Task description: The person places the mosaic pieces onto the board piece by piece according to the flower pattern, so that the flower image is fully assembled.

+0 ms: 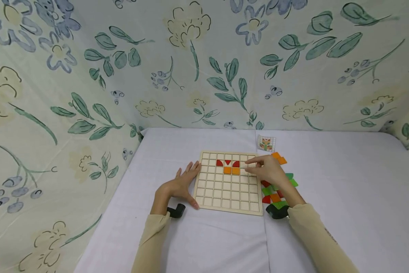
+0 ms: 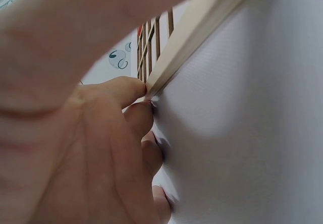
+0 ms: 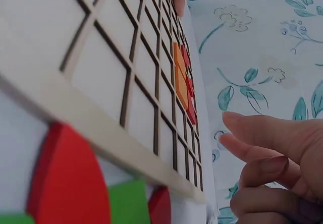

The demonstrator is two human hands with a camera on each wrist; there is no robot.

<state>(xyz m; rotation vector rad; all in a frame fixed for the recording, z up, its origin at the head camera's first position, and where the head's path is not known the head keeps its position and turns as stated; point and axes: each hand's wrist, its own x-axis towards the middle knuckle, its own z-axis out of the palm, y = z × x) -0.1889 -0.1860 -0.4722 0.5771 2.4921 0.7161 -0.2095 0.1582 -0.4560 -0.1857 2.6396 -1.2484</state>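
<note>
A wooden grid board (image 1: 225, 189) lies on the white cloth. Set in its upper cells are two red curved pieces, a small red triangle (image 1: 227, 162) and two orange squares (image 1: 232, 170). My left hand (image 1: 180, 185) is spread along the board's left edge, fingers and thumb touching the frame; in the left wrist view the fingertips (image 2: 133, 90) meet its side. Above the board's upper right part hovers my right hand (image 1: 267, 170), thumb and index finger extended with a gap between them. No piece shows between those fingers (image 3: 252, 133) in the right wrist view.
Loose red, green and orange pieces (image 1: 274, 191) lie beside the board's right edge, partly under my right forearm. More orange pieces (image 1: 279, 158) sit farther back. A small pattern card (image 1: 266, 143) lies behind the board. A floral cloth (image 1: 204, 76) hangs at the back.
</note>
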